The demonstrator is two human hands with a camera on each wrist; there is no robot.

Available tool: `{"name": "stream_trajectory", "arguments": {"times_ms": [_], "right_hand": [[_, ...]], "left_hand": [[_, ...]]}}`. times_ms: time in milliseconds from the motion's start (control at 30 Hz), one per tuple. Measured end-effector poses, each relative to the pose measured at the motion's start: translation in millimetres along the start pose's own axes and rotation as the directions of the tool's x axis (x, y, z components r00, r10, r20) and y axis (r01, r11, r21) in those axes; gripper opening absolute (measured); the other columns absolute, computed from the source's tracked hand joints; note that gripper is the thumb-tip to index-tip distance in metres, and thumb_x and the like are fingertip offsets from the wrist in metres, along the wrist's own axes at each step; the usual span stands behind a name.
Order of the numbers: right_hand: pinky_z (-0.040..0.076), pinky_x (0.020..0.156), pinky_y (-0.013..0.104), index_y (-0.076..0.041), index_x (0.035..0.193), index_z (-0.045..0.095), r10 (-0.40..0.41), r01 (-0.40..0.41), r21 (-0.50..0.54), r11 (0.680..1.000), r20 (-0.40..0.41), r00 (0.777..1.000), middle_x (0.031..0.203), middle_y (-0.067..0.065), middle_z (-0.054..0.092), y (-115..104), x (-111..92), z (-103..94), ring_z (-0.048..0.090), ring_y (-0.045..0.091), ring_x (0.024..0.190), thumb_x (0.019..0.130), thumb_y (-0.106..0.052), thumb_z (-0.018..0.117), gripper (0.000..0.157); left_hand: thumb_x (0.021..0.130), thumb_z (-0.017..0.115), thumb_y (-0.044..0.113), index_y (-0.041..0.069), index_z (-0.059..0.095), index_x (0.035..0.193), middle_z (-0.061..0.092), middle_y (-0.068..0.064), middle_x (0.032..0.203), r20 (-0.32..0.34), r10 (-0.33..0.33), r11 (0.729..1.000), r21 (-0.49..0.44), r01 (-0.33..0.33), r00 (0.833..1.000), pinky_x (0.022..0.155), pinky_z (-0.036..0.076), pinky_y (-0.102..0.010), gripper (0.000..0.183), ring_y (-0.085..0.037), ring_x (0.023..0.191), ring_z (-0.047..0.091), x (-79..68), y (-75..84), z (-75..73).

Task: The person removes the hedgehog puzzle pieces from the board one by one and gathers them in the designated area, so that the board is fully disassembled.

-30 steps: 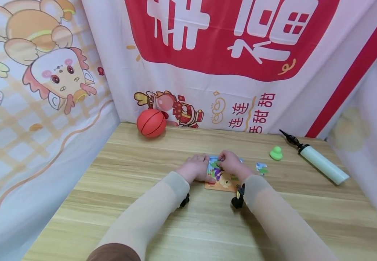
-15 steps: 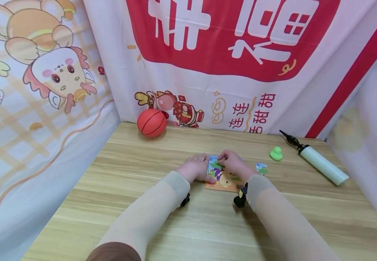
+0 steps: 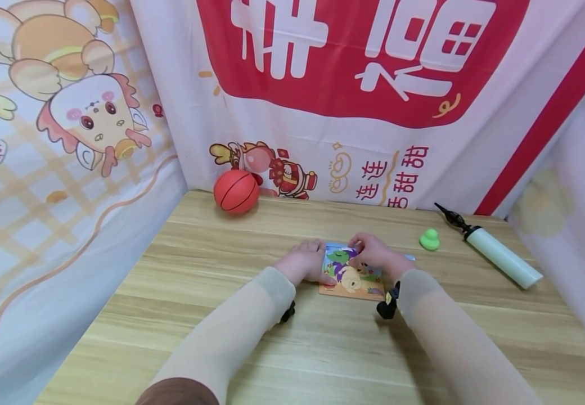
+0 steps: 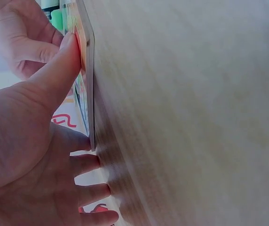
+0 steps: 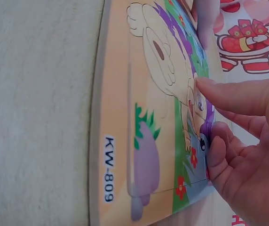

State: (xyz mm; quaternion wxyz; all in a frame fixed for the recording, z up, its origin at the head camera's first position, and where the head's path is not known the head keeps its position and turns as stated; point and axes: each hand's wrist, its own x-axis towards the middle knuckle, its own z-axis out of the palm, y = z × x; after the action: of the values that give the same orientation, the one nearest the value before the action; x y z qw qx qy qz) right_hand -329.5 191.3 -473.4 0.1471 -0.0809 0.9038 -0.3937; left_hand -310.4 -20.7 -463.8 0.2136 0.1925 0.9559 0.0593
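A flat jigsaw puzzle board point(image 3: 348, 284), printed with cartoon animals, lies on the wooden table. My left hand point(image 3: 302, 261) rests along its left side. The thumb point(image 4: 68, 47) presses on the board's face, while the other fingers reach straight out past the edge toward the table. Over the board's upper middle is my right hand point(image 3: 376, 253). In the right wrist view, its thumb point(image 5: 219, 92) and bent fingertips touch the printed surface. No raised piece shows between them. A loose puzzle piece point(image 3: 410, 257) is mostly hidden behind the right hand.
A red toy basketball point(image 3: 236, 192) sits at the back left of the table. To the right are a small green knobbed object point(image 3: 429, 239) and a pale hand pump point(image 3: 502, 256) with a black nozzle. Printed cloth hangs behind and at both sides.
My right hand has slid right across the board, uncovering a green cartoon figure and now covering most of the loose piece. My left hand has stayed in place.
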Motion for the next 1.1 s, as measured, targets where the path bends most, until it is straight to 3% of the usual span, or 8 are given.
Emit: {"name": "stream_trajectory", "arguments": {"times_ms": [200,400,767,1100], "right_hand": [[0.045,0.087,0.046,-0.007,0.119,0.056,0.027,-0.026,-0.026,0.999,0.017,0.999,0.109,0.014,0.055,-3,0,-0.2,0.054,0.03,0.097,0.084,-0.005,0.077,0.041],[0.044,0.09,0.05,-0.004,0.115,0.053,0.012,-0.013,-0.042,0.999,-0.024,1.0,0.116,0.019,0.052,-5,0,1.9,0.052,0.034,0.103,0.085,-0.003,0.075,0.037],[0.041,0.08,0.039,0.001,0.107,0.064,0.021,-0.008,0.107,0.994,-0.123,0.992,0.093,0.01,0.055,8,2,-1.3,0.05,0.026,0.089,0.092,-0.001,0.066,0.015],[0.041,0.089,0.044,-0.001,0.105,0.066,0.042,-0.022,0.165,0.986,-0.124,0.991,0.101,0.014,0.062,14,4,-2.5,0.055,0.029,0.096,0.096,-0.009,0.064,0.012]], "left_hand": [[0.078,0.061,0.076,0.015,0.008,0.16,0.004,-0.005,0.165,0.03,-0.017,1.0,-0.004,0.017,0.999,0.119,0.008,-0.047,0.115,-0.034,0.149,0.004,7.8,-1.3,2.6],[0.082,0.061,0.072,0.012,0.012,0.16,0.007,-0.009,0.165,-0.004,0.008,1.0,0.001,-0.008,1.0,0.118,0.011,-0.049,0.11,-0.036,0.148,0.007,-4.6,2.1,-2.0],[0.082,0.063,0.07,0.011,0.013,0.16,0.008,-0.009,0.165,-0.012,0.01,1.0,-0.023,-0.011,1.0,0.118,0.011,-0.05,0.109,-0.036,0.148,0.007,-6.7,2.7,-3.4],[0.082,0.063,0.07,0.013,0.014,0.16,0.009,-0.007,0.165,-0.006,-0.001,0.999,-0.032,0.001,1.0,0.119,0.01,-0.047,0.109,-0.034,0.149,0.008,-4.6,1.8,-2.0]]}}
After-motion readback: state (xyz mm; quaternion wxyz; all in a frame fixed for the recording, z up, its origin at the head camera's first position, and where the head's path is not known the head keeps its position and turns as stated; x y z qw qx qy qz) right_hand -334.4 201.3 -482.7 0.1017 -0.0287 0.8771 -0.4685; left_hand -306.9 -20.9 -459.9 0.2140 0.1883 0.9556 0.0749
